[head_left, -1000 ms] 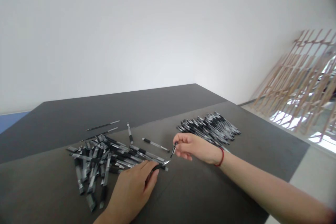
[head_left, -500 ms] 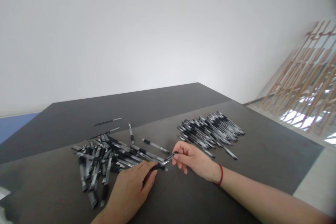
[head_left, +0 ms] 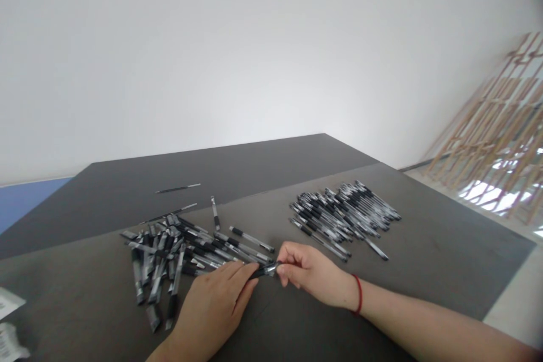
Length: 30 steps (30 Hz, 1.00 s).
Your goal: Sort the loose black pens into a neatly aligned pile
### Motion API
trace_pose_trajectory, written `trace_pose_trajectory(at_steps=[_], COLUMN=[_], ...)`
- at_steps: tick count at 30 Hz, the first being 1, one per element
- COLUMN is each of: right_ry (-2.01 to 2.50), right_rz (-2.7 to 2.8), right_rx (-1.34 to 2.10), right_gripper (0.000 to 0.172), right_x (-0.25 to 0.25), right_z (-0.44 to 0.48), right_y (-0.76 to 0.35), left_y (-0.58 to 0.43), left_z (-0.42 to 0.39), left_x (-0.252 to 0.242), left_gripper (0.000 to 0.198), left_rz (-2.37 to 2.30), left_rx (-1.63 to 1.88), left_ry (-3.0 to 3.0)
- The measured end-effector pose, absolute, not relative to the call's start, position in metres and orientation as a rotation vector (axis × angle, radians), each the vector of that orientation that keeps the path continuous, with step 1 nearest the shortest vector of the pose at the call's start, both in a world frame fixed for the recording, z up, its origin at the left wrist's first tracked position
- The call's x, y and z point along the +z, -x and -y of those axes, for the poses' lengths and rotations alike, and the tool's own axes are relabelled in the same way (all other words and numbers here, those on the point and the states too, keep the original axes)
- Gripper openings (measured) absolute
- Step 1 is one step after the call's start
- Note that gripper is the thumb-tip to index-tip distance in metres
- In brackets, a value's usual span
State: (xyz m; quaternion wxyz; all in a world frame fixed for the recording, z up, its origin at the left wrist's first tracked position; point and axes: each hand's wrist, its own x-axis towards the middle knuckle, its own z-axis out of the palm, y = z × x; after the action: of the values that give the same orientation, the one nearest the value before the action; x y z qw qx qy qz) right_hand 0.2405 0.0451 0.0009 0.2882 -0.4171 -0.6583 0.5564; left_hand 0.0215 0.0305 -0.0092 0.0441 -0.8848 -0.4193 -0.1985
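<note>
My left hand (head_left: 218,300) is closed around a pen with a dark grip and a clear, shiny end (head_left: 268,270) that sticks out past the fingertips. My right hand (head_left: 311,274), a red cord bracelet at its wrist, pinches the tip of that same pen between thumb and fingers. The pinched part is small and mostly hidden by the fingers. Beyond the left hand spreads a jumbled heap of clear pens with black grips (head_left: 163,254). A loose pen (head_left: 252,238) rests between this heap and the right hand.
A neater pile of pens (head_left: 343,212) lies at the right on the dark table (head_left: 263,175). Two thin pen refills (head_left: 178,188) lie at the back left. White wrappers (head_left: 9,302) are at the left edge. A wooden rack (head_left: 496,124) leans beyond the table at right.
The piece pinched by my right hand was angled up from the pen; now the right fingers are lower and close against the pen's end. The view has shifted slightly.
</note>
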Motion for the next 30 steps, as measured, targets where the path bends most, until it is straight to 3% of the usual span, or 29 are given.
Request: trace_pose_trajectory(at_steps=[14,20,25,30], right_ry=[1.156,1.021,1.189,1.213], right_rz=[1.866,1.907,1.699,1.652], right_rx=[1.383,1.346,1.301,1.492], right_gripper=[0.010,0.001,0.013,0.024], right_x=[0.003,0.014,0.027,0.038], right_z=[-0.039,-0.042,-0.066,-0.105], right_y=[-0.241,-0.238,-0.269,-0.296], left_y=[-0.024,-0.029,-0.021,-0.018], left_z=[-0.025,-0.024,-0.030,-0.032], left_x=[-0.008,-0.008,-0.001,0.001], left_gripper=[0.033,0.022,0.025,0.018], left_rz=[1.174,1.227,1.390,1.456], left_rx=[-0.592,-0.643,-0.708,-0.724], left_ry=[2.667,2.737,2.768,2.788])
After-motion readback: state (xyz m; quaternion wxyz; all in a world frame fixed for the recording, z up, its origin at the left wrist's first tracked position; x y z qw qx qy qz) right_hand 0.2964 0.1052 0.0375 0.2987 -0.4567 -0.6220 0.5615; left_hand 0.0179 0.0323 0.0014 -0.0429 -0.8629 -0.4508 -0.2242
